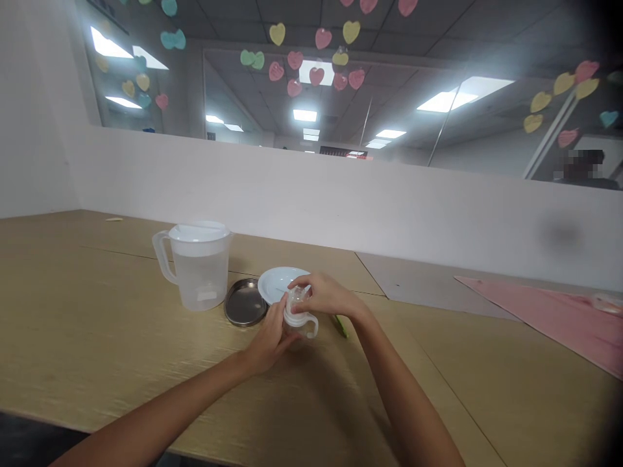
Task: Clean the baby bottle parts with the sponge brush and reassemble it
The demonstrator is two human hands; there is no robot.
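A small clear baby bottle (294, 320) with a white collar and a curved handle on its right side stands or is held just above the tabletop; I cannot tell which. My left hand (272, 337) is wrapped round the bottle's left side and lower body. From above, my right hand (324, 295) grips the clear domed top (298, 296) with thumb and fingers. Behind the bottle sits a white plate (270, 280), partly covered by my hands. A round, shallow metal tray (244, 303) lies to the left of the bottle.
A translucent pitcher (201, 272) with a white lid, holding liquid, stands to the left. Beside my right wrist lies a thin green object (341, 326), partly hidden. A pink cloth (555, 311) covers the right part of the table (146, 363). A white wall (292, 201) with windows rises behind.
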